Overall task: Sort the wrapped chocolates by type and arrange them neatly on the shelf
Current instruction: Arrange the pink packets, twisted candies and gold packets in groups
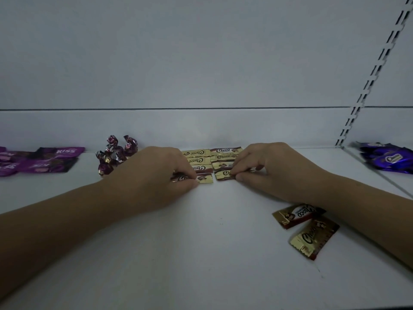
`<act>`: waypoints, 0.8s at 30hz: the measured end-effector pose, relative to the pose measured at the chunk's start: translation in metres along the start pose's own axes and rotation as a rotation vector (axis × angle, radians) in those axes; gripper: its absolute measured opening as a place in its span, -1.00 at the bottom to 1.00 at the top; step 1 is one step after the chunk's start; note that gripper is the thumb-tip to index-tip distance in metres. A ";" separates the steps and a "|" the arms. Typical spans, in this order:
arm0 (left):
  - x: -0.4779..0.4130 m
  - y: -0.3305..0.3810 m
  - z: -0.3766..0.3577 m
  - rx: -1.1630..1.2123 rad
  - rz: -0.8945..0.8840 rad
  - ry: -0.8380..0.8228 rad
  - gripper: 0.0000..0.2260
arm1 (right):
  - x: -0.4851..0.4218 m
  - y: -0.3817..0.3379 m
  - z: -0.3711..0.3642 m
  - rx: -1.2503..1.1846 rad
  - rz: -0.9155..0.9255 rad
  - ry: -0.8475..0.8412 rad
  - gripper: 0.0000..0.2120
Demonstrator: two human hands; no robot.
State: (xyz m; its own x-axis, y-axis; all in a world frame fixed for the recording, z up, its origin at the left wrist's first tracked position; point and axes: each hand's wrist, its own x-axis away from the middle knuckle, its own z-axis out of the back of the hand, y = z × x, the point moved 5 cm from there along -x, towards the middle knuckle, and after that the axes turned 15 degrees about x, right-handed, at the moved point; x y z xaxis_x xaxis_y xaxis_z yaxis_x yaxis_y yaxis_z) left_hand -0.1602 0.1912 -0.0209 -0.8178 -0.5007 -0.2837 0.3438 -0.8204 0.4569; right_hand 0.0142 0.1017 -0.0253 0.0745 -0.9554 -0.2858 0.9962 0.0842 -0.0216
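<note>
Gold-and-brown Choco wrappers lie in two columns [199,161] at the back middle of the white shelf [201,242]. My left hand [154,173] pinches the nearest wrapper of the left column [204,179] between thumb and fingers. My right hand [266,166] pinches the nearest wrapper of the right column [223,174]. Two more Choco wrappers [306,229] lie loose at the front right, partly under my right forearm.
Purple Kiss wrappers [42,163] lie in a group at the back left. Several dark red twisted foil sweets [116,153] are piled beside my left hand. Blue-purple Choco packs [388,158] sit on the neighbouring shelf at the right, past a slotted upright [366,95].
</note>
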 end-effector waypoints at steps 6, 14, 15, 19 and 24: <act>0.001 0.004 0.000 -0.001 0.002 -0.007 -0.60 | 0.001 -0.001 0.004 -0.019 -0.016 0.020 -0.83; 0.000 0.053 -0.012 -0.001 -0.046 -0.068 -0.62 | 0.023 0.013 0.044 -0.069 -0.051 -0.395 -0.92; -0.002 0.063 -0.018 0.015 -0.074 -0.088 -0.63 | 0.029 0.016 0.046 -0.087 -0.057 -0.447 -0.93; -0.012 0.094 -0.044 0.017 -0.110 -0.228 -0.65 | 0.051 0.019 0.050 -0.145 -0.041 -0.528 -0.92; -0.020 0.117 -0.065 0.053 -0.105 -0.318 -0.69 | 0.071 0.008 0.045 -0.166 -0.016 -0.578 -0.82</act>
State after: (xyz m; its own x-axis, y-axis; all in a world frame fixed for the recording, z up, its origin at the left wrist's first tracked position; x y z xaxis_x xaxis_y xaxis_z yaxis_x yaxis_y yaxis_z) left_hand -0.0737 0.0874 -0.0163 -0.9534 -0.2961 -0.0585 0.2322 -0.8434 0.4844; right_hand 0.0296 0.0215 -0.0032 0.1183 -0.9522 0.2818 0.9806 0.0674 -0.1841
